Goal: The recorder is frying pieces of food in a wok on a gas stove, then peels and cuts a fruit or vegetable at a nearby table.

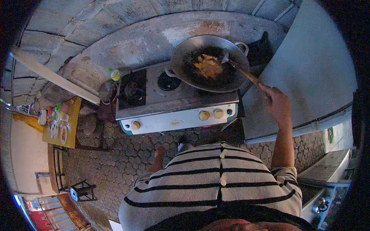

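Head view: looks straight down on a person in a striped shirt (pixel 216 181) standing at a two-burner gas stove (pixel 173 102) set low against a stone wall.
Right hand (pixel 278 103): clenched around the far end of a long wooden handle, on the right of the stove, with the forearm running up from the near edge of the picture.
Spatula (pixel 241 69): its handle slants from the right hand up and left into the wok; the blade rests just beside the food, at its right edge.
Wok (pixel 210 63): dark and round, sitting on the right burner, with a loop handle at its far right rim.
Food (pixel 208 66): a small orange-yellow heap in the middle of the wok; what it is made of is probably too blurred to tell.
Left burner (pixel 133 90): uncovered, with a black grate.
Left hand: out of sight below the shirt, so its state cannot be told.
Bottle (pixel 114 74): green-capped, standing just left of the stove.
Tray (pixel 61 123): yellow, far left, carrying small dishes.
Floor (pixel 123 158): hexagonal paving in front of the stove.
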`<state>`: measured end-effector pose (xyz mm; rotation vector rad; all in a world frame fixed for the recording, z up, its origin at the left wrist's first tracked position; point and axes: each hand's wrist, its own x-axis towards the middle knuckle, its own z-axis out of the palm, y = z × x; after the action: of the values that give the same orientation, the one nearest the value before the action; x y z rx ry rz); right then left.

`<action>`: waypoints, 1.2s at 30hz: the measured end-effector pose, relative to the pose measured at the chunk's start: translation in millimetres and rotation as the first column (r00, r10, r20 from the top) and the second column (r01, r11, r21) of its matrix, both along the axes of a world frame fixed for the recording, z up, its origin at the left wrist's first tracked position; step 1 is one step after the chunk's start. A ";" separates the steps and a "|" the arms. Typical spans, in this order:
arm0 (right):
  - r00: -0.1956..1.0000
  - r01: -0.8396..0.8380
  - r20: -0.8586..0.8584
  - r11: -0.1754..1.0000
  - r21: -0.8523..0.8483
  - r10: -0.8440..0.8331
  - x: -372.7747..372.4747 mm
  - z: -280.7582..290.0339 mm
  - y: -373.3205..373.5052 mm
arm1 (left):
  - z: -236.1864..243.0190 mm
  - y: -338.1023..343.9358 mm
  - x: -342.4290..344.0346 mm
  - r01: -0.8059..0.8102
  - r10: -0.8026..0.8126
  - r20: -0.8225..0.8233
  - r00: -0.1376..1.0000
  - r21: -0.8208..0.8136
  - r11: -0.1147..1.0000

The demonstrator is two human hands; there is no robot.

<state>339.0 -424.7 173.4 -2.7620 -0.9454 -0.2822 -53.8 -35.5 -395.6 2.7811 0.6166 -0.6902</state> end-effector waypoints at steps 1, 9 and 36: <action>1.000 -0.003 -0.001 1.000 0.000 0.003 1.1 -2.5 2.5 | 0.3 0.6 -2.4 -0.005 0.005 0.001 1.000 -0.003 1.000; 0.993 -0.111 0.036 0.992 0.064 0.109 1.7 -18.5 16.5 | 12.6 2.9 -31.5 -0.031 0.031 0.014 0.999 -0.026 0.999; 0.963 0.016 -0.265 0.975 0.221 0.044 30.6 -23.3 -11.4 | -1.3 -5.1 43.1 -0.050 0.059 0.072 0.996 -0.115 0.992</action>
<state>369.6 -436.2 150.1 -2.5068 -0.8095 -0.0064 -10.7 -40.6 -396.9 2.6619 0.6165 -0.5867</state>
